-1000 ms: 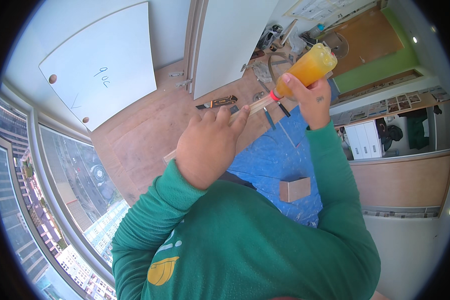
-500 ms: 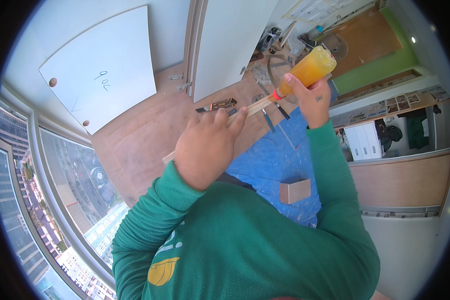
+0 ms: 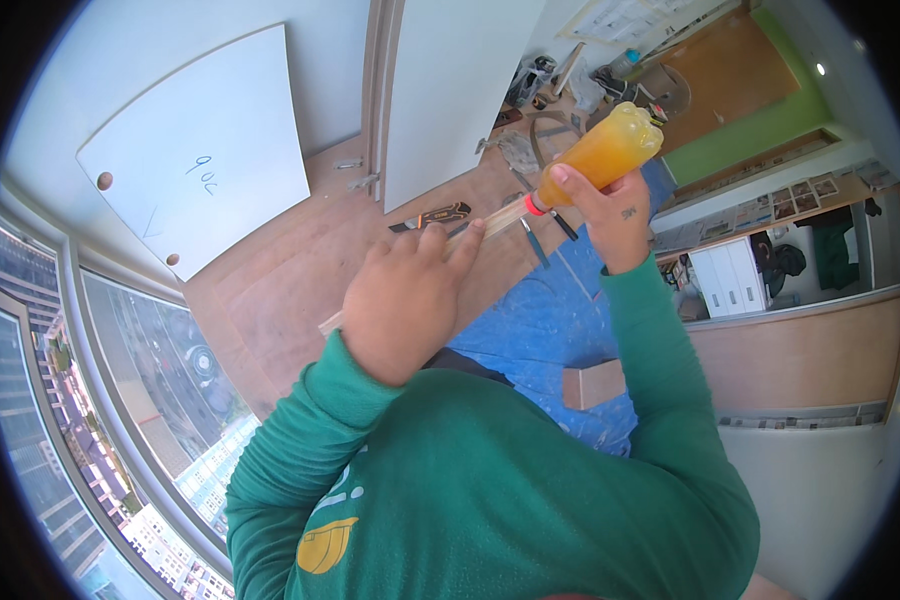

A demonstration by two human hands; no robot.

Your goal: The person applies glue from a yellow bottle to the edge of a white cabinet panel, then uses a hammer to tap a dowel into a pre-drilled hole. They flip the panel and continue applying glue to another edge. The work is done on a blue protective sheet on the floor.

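Observation:
My right hand [image 3: 618, 218] is closed round a clear plastic bottle [image 3: 610, 150] of yellow-orange liquid, probably glue. The bottle is tilted, its base up to the right and its red-ringed neck down to the left. That neck meets the far end of a thin pale wooden strip [image 3: 502, 219]. Across the strip lies my left hand [image 3: 402, 292], back up, holding it; the thumb is hidden. Past the left wrist the strip's near end shows. Just beyond the left fingers an orange-and-black utility knife [image 3: 432, 216] rests on the wooden worktop [image 3: 260, 290].
Near the bottle lie a teal-handled tool [image 3: 535, 245] and a black-handled one [image 3: 564, 226]. A brown block or box [image 3: 592, 386] sits on blue sheeting [image 3: 515, 325]. A white board [image 3: 210, 120] leans at the left, beside a window [image 3: 160, 350]. Clutter [image 3: 540, 80] lies at the back.
The bottle and my right hand have shifted slightly left and down, the neck sliding along the strip toward my left hand. My left hand keeps its hold, moving slightly left.

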